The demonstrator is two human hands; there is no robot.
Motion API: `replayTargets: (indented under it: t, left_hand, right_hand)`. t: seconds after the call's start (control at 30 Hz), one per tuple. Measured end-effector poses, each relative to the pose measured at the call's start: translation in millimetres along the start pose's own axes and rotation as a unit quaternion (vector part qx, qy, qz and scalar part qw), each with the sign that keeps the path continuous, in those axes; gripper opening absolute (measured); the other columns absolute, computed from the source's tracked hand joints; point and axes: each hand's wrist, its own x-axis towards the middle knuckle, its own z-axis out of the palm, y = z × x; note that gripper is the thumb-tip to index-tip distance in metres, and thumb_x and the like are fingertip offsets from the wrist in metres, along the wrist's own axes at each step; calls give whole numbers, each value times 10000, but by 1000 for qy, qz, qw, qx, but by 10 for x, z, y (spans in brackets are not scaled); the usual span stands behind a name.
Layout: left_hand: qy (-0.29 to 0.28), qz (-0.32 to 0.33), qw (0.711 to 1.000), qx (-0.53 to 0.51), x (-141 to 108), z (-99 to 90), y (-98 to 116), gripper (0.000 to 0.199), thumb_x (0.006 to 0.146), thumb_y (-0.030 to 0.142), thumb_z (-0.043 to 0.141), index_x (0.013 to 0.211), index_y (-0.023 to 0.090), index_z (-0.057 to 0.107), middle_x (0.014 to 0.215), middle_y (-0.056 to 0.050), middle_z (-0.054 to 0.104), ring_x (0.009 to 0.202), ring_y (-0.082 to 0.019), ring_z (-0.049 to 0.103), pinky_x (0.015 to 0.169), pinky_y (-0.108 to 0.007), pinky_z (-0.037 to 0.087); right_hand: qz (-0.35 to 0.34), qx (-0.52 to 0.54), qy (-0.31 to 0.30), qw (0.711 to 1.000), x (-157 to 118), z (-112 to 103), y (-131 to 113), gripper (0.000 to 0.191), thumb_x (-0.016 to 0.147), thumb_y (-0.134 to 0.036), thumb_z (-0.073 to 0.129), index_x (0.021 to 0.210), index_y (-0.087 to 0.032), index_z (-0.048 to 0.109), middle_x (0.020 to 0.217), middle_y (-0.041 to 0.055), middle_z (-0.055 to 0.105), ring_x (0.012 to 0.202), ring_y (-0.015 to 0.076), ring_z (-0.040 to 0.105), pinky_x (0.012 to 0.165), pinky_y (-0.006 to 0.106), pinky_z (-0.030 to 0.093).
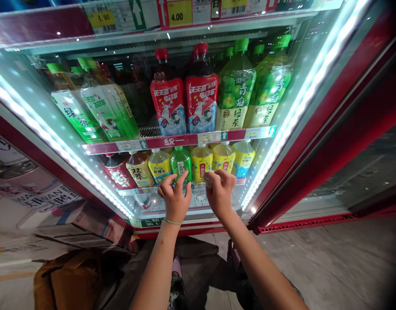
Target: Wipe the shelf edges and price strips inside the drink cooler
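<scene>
Both hands reach out in front of a lit drinks cooler. My left hand (176,198) has its fingers apart and bent, with nothing in it, before a small green bottle (181,162). To its right, my right hand (221,191) has its fingers curled together; a small pale thing shows at the fingertips, too unclear to name. Behind that hand stand yellow-labelled bottles (201,165) on the lower shelf. Above them, red-labelled bottles (168,103) and large green tea bottles (237,92) stand upright on the middle shelf.
The shelf's price rail (181,141) runs across the cooler. Bright light strips (301,112) line both sides. At the right is a red door frame (317,155). Stacked cartons (32,193) stand at the left, with a brown bag (68,282) on the floor below.
</scene>
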Motion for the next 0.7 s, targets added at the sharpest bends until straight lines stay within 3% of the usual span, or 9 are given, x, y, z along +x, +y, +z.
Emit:
replayTargets:
  t: [0.07,0.2,0.37,0.47,0.57,0.7]
  left_hand:
    - [1,4,1000,-5,1,-5,-13,406,914,172,685,1309,261,665,1233,-125,517,1156,-264,557,1050,-453,395]
    - [8,2,1000,-7,5,-8,-35,362,929,203,685,1287,258,667,1223,-122,507,1152,-258,551,1046,-441,398]
    - [11,-14,1000,-7,10,-6,-16,371,923,198,690,1290,251,664,1229,-122,507,1161,-265,543,1054,-455,392]
    - [3,-23,1000,-13,9,-5,4,370,922,191,684,1286,258,671,1235,-124,508,1167,-270,541,1053,-459,392]
    - [9,-24,999,-19,12,5,21,349,925,201,684,1270,253,677,1227,-122,503,1153,-267,539,1057,-463,392]
    - [10,-35,999,-22,18,22,36,346,927,212,682,1271,251,682,1215,-121,500,1158,-270,530,1061,-470,387]
  right_hand:
    - [-40,-13,-20,999,45,-7,-8,377,902,-111,623,1195,-348,628,1177,57,580,1131,241,520,975,446,412]
    - [35,-10,93,995,14,-5,54,381,906,-152,606,1254,-307,608,1160,75,535,1099,248,506,918,440,423]
    - [-58,-20,-25,998,-49,25,8,296,930,-144,593,1182,-296,624,1156,64,560,1061,229,515,918,417,444]
    - [13,8,36,999,-2,-12,48,371,915,-125,591,1239,-304,622,1202,81,535,1155,258,519,960,452,477]
    - [70,8,100,993,-14,-39,94,379,901,-109,569,1231,-287,627,1155,83,512,1124,260,533,917,464,509]
    - [-36,18,6,999,26,-63,48,397,915,-83,588,1225,-320,661,1185,76,560,1094,235,552,903,425,526]
